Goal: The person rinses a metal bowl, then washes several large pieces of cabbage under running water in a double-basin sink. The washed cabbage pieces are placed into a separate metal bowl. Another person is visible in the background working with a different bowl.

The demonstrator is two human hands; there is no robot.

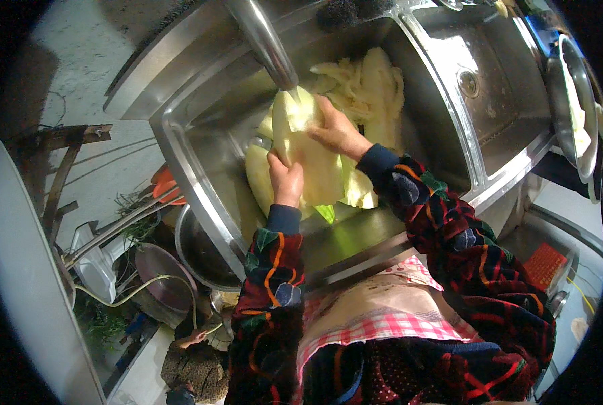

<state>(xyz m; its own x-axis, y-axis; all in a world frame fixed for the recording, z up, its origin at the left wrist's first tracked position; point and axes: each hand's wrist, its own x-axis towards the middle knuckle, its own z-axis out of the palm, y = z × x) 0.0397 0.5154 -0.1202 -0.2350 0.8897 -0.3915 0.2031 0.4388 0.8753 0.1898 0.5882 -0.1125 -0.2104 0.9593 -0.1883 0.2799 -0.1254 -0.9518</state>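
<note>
Both my hands hold a large pale yellow-green piece of peeled gourd or melon [314,167] over the left basin of a stainless steel sink [220,187]. My left hand [287,179] grips its near left edge, thumb on top. My right hand [339,129] grasps its upper right side. A metal faucet spout [273,55] ends just above the piece, and water appears to run onto it. More pale gourd pieces [261,174] lie beneath it. Cut strips and scraped pulp [352,81] are heaped at the basin's far right. A bright green patch [326,213] shows under the held piece.
A divider [448,96] separates the second basin with its drain [468,82]. Metal bowls [579,111] holding pale pieces stand at far right. Left below the sink are a large pot [205,248], a pinkish basin [164,276] and a white stool [96,263]. Another person [195,364] is at lower left.
</note>
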